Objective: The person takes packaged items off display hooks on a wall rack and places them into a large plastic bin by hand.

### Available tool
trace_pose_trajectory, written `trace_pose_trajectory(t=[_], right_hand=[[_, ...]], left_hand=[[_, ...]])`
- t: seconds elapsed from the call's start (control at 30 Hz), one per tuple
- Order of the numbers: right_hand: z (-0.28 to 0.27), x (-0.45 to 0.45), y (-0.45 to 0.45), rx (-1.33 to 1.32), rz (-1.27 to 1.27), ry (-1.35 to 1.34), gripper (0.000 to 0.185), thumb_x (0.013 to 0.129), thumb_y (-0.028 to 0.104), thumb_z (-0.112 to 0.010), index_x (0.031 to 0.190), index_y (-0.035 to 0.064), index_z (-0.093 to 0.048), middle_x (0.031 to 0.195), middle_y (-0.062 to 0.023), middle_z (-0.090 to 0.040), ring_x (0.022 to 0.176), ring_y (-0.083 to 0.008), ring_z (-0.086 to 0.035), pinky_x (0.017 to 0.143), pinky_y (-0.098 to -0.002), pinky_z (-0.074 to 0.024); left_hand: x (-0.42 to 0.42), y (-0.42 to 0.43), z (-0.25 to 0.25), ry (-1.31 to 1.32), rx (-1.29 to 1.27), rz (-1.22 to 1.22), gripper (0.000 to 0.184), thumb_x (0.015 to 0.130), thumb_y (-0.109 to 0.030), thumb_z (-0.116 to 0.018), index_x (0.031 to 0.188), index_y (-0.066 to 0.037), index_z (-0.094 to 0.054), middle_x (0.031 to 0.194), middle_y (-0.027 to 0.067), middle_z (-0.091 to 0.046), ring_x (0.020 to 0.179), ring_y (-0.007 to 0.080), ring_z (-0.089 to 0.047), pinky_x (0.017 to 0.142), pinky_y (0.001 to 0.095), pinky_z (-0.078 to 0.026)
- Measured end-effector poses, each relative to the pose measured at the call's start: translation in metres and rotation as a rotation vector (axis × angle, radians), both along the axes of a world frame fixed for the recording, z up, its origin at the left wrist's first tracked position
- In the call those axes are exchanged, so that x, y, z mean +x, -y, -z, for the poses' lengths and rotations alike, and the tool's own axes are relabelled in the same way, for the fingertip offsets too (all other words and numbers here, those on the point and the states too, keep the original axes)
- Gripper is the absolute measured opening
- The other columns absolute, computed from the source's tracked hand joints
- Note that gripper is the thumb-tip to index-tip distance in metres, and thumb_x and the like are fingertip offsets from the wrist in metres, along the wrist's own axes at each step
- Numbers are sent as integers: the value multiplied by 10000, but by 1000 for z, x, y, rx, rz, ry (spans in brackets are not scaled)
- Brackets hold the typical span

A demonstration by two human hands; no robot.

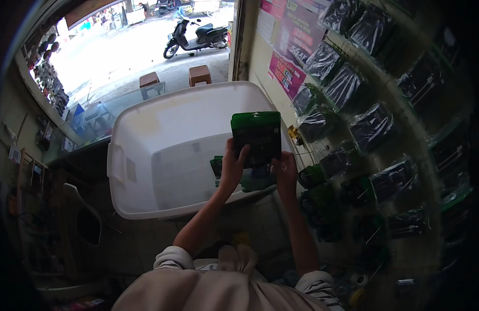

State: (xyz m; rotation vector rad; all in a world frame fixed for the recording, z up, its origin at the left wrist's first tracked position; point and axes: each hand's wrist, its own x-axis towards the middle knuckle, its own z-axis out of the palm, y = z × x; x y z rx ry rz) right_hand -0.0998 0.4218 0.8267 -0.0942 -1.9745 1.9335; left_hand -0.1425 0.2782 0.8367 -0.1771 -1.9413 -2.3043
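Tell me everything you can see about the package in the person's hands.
The package is flat and roughly rectangular, with a green top band bearing a white mark, a dark front and a small pale square near its right edge. Its material is unclear, its print too dim to read. The left hand grips its lower left, the right hand its lower right corner, over the white tub.

Close head view, forward and downward

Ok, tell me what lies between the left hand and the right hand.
In the head view, a green-and-black pack spans the stretch between the left hand, at its lower left, and the right hand, by its lower right corner.
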Motion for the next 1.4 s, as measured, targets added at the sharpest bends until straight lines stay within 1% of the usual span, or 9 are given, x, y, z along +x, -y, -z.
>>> trace_pose_trajectory(t=[0.27,0.37,0.43,0.6,0.7,0.87,1.1,1.33,1.4], right_hand=[[40,-121,37,57,-126,89,245,774,127,-592,946,9,-464,778,-45,-552,667,-94,-527,593,-234,-423],[86,-148,47,73,-167,200,218,762,99,-590,912,-6,-472,749,-69,-561,670,-135,-553,608,-262,-439],[124,-172,52,363,-150,325,194,766,92,-582,888,-15,-474,741,-88,-563,677,-164,-557,618,-281,-443],[218,-188,43,608,-385,575,294,741,185,-605,880,-32,-463,847,-206,-574,827,-355,-560,698,-403,-438],[267,-194,37,791,-457,677,223,758,137,-581,848,-26,-459,687,-121,-577,624,-209,-592,550,-296,-458],[293,-204,41,855,-604,1061,251,745,90,-542,932,-48,-449,812,-166,-573,712,-246,-595,620,-317,-462],[312,-211,42,890,-745,1120,322,746,73,-443,1049,-27,-483,1073,-232,-495,1028,-335,-475,812,-389,-399],[275,-209,37,898,-856,1000,342,739,96,-475,1061,-17,-498,1073,-211,-510,998,-330,-497,826,-382,-400],[242,-201,33,886,-849,717,323,742,101,-502,1045,-11,-508,1035,-196,-531,967,-313,-518,822,-358,-410]], left_hand=[[-74,46,37,92,-180,-37,591,753,-105,-601,1215,33,-261,1010,172,-526,937,239,-534,815,310,-407],[-94,54,90,109,-290,-124,637,715,-62,-615,1226,40,-249,1047,203,-500,996,283,-504,846,337,-393],[-118,60,140,119,-560,-201,620,718,-42,-617,1215,43,-257,1038,177,-510,944,223,-533,806,300,-421],[-117,58,216,309,-766,-244,585,676,-14,-610,1176,28,-310,1033,208,-486,1001,321,-468,839,376,-391],[-117,59,281,417,-765,-117,588,643,-25,-628,1150,23,-333,1031,220,-471,1008,367,-434,859,409,-371],[-121,51,338,604,-949,66,799,642,-90,-644,1233,100,-141,1057,292,-407,955,414,-470,794,413,-430],[-125,44,352,838,-934,303,895,637,-178,-689,1240,137,-108,1046,301,-476,982,382,-489,809,367,-431],[-134,46,317,644,-922,295,772,677,-182,-668,1255,52,-212,1089,227,-500,982,310,-518,814,329,-423],[-136,44,290,574,-913,309,725,696,-176,-655,1252,33,-240,1088,208,-507,978,291,-525,809,319,-426]])
